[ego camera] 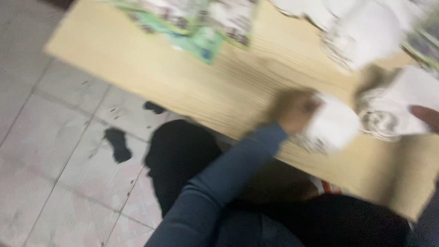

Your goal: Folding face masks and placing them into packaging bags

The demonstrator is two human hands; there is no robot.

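Observation:
The view is heavily blurred by motion. My left hand (pixel 295 110), in a blue sleeve, rests on a light wooden table (pixel 151 68) and grips a white paper piece (pixel 331 128) with dark printed edges. At the right edge only fingertips of my right hand (pixel 425 116) show, touching another white paper sheet (pixel 402 107) with a dark pattern. Whether those fingers clasp the sheet is unclear.
More white papers (pixel 370 32) lie at the table's far right. Green and patterned printed sheets (pixel 196 23) lie at the far middle. My dark-trousered legs (pixel 183 155) sit under the table's near edge. Pale floor tiles (pixel 55 151) with dark stains spread to the left.

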